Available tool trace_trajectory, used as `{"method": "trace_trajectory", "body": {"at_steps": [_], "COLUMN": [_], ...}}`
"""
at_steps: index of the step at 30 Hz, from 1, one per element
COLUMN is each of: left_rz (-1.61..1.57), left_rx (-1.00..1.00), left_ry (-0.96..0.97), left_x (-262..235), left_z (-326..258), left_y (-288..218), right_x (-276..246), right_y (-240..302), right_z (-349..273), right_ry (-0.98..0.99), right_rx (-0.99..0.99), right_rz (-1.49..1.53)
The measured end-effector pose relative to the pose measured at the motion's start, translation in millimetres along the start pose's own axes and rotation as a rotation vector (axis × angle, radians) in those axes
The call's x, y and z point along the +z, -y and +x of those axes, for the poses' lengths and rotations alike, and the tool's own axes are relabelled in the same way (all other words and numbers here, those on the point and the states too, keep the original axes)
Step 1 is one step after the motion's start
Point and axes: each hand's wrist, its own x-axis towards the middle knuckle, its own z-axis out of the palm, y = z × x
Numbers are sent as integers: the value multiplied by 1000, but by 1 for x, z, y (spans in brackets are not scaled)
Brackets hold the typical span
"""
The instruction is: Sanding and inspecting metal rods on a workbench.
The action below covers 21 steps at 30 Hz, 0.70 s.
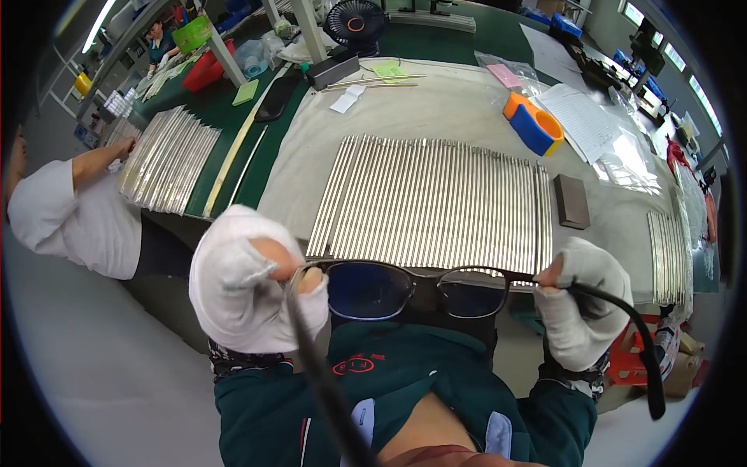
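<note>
A pair of dark-framed eyeglasses (368, 290) is held up between my two hands, its temples spread and pointing toward me. My left hand (253, 288), in a white glove with bare thumb and fingertip, pinches the frame by the left hinge. At the opposite hinge, my right hand (582, 300), gloved the same way, pinches the other temple. Just beyond the glasses, a wide row of slim silver metal strips (436, 204) lies side by side on the pale cloth-covered table (303, 183). Part of the row's near edge is hidden behind the glasses.
A dark rectangular block (571, 201) sits right of the strips, near an orange and blue tape dispenser (534, 124). More strips (667, 257) lie at the right edge. A co-worker's arm (97, 163) reaches toward strips (170, 159) at left. A black fan (355, 25) stands behind.
</note>
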Motion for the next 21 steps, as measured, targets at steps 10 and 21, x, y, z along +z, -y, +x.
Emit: {"method": "trace_trajectory", "body": {"at_steps": [10, 21], "left_rz": [-312, -476], "left_rx": [89, 272], "left_ry": [292, -57], "left_x": [-22, -12], "left_z": [5, 12], "left_y": [-8, -28], "right_x": [-62, -41], "right_y": [6, 32], "right_z": [-31, -27], "right_ry": [332, -29], "right_rx": [-167, -503], "right_rz": [-43, 134]}}
